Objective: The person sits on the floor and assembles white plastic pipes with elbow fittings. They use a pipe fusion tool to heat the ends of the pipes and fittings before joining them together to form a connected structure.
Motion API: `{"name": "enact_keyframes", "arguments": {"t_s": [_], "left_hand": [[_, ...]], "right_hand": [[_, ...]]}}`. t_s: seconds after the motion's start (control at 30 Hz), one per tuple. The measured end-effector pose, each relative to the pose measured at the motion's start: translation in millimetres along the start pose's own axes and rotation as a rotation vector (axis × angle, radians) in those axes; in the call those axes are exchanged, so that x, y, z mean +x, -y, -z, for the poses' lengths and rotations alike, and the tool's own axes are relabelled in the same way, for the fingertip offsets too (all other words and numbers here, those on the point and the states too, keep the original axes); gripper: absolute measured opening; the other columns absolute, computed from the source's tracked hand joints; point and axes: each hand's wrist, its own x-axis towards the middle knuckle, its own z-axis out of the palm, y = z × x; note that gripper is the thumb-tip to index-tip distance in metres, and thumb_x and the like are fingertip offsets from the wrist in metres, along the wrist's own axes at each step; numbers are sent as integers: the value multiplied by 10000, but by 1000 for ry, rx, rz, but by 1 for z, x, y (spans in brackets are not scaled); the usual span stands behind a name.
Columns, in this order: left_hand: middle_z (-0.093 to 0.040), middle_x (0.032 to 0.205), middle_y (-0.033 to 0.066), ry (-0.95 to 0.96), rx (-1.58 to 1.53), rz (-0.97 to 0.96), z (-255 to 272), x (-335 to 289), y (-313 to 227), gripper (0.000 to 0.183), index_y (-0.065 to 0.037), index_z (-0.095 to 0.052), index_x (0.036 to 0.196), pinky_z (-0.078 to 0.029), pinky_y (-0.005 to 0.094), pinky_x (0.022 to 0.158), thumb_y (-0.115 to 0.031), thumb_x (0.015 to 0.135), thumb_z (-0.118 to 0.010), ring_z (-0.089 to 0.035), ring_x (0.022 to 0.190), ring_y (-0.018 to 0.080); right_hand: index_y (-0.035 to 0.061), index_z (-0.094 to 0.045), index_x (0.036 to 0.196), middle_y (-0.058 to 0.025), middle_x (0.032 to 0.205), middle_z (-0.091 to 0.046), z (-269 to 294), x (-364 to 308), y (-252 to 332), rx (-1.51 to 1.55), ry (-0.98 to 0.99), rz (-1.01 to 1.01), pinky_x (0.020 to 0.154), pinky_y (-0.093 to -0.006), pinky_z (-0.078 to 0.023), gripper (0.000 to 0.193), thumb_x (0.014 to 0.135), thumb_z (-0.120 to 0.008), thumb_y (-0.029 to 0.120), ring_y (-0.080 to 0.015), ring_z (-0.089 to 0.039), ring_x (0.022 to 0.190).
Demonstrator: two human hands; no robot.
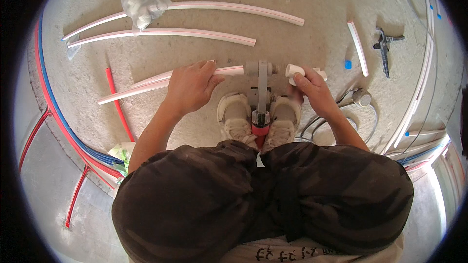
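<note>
Flanking the red-handled tool [262,87], our left hand [191,87] grips a striped pipe [230,70], our right hand [313,90] a white fitting [293,70].

We see writing in one place only. It is on the pale cloth [312,258] at the very bottom, just under the dark trousers [185,195]. The marks [265,253] are black and curvy, and they sit in a row that goes across the cloth. On the left they are big and spread out, and on the right they look smaller and squashed together. The bottom edge is very close to them, and we can't tell for sure what they say. The white pipes [229,70] have thin red lines running along them, but we can't read any letters or numbers there.
</note>
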Motion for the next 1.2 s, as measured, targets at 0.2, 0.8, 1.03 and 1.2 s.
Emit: {"name": "enact_keyframes", "arguments": {"t_s": [0.2,0.8,1.03,1.2], "left_hand": [[-612,832,194,29,-65,148,-6,-4,13,317,-43,-582,901,-451,510,669,-348,988,-601,-603,787,442],[-620,825,187,25,-51,102,-4,5,24,282,-41,-590,928,-459,516,651,-317,973,-626,-614,770,439],[-610,818,191,62,-11,112,-8,2,28,283,-29,-588,913,-449,503,644,-302,966,-638,-606,751,429],[-612,807,189,26,-59,121,-9,-1,27,263,-24,-596,934,-451,488,649,-281,964,-640,-606,751,423]], "right_hand": [[10,-586,1257,-72,1136,-673,-7,14,-5,42,-171,326,849,-260,-471,349,1067,-528,297,-97,-578,1005],[18,-663,1127,-33,732,-567,11,5,1,-127,-82,150,608,-271,-444,242,977,-562,179,-97,-533,689],[12,-685,1087,-130,720,-613,-12,1,41,-510,-108,259,578,-338,-470,245,923,-572,154,-254,-591,598],[51,-614,1364,-182,805,-670,16,-10,11,-696,244,621,623,-357,-507,493,878,-592,134,-349,-629,657]]}}
